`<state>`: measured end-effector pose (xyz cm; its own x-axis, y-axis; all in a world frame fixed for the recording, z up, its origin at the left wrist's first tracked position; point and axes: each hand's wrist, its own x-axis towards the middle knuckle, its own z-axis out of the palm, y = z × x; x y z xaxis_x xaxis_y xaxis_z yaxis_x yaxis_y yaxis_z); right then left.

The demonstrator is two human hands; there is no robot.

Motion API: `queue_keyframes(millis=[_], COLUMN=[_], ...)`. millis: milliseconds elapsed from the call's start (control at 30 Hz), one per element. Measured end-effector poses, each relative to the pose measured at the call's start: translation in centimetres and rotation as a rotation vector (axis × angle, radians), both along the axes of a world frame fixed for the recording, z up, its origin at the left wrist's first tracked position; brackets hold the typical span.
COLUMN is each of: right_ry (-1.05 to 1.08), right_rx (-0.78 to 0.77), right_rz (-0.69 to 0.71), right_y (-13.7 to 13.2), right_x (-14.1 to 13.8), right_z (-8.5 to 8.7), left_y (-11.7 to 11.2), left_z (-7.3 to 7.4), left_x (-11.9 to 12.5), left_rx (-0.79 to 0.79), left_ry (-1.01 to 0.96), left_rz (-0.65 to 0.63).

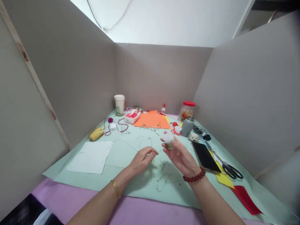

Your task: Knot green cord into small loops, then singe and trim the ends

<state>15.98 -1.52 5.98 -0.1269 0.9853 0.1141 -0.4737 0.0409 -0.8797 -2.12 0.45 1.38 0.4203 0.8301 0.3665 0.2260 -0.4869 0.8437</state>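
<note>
My right hand (179, 157) pinches a small white-topped spool (168, 140) between thumb and fingers, with a beaded red bracelet (194, 175) on its wrist. My left hand (143, 160) has its fingers closed on a thin pale thread (160, 150) that seems to run across to the spool. The two hands are close together but apart, above a mint-green sheet (113, 182). More loose thread (125, 144) curves over the sheet. A gold chain bracelet (115, 189) circles my left wrist.
Grey board walls (158, 76) surround the sheet on three sides. A black-screened phone (205, 156) and black-handled scissors (229, 171) lie to the right. Farther back are orange paper (152, 120), a paper cup (119, 104), a red-lidded jar (188, 110) and a corn-shaped toy (96, 134).
</note>
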Motion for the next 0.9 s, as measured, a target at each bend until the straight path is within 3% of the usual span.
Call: queue_keyframes(millis=[67,267,467,700,900], right_ry=[-0.074,-0.679,-1.242,-1.825,-2.025], right_rx=[0.026,0.102,0.254,0.404,0.524], right_rz=[-0.067,-0.351,-0.466,-0.307,-0.094], right_y=[0.6,4.9,9.6,10.3,6.7], right_x=[0.6,1.0,-0.3,-0.5,-0.3], right_z=[-0.5,-4.0,-5.5,-4.8,-3.7], left_y=[0.2,2.5,4.2,5.4,5.1], left_z=[0.1,-1.0,-2.4,-3.3,-2.9], left_x=[-0.3,-2.1,-3.1,-4.3,-4.7], left_rx=[-0.008,0.003,0.024,-0.041,-0.091], left_ry=[-0.035,-0.103,0.010,0.300,0.464], left_rz=[0.101,0.467,0.648,0.741,0.717])
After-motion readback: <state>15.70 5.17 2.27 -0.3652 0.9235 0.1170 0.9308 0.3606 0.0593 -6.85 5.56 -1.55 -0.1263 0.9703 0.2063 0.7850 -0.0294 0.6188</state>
